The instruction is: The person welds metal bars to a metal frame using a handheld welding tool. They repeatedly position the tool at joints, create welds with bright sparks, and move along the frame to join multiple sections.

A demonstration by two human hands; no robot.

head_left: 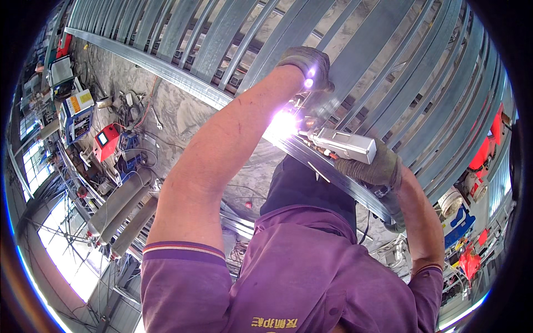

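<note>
My right hand [372, 166], in a dark grey work glove, is wrapped round a welding torch [347, 145] with a silver boxy body. The torch's tip points left at a dazzling white-violet glare [284, 125] on the near rail [214, 97] of a galvanized metal frame. That glare hides the joint beneath it. Just beyond the bright spot, my left hand [308, 62], gloved too, is closed with its fingers curled down by a flat metal slat [288, 39]. What it grips, if anything, is hidden by the hand and the glare.
Parallel slats and bars of the frame fill the far side. On the left floor stand a red machine box [105, 142], a blue-and-white machine [76, 115] and several grey gas cylinders [119, 205], with cables around them. Red and blue items [459, 226] lie at far right.
</note>
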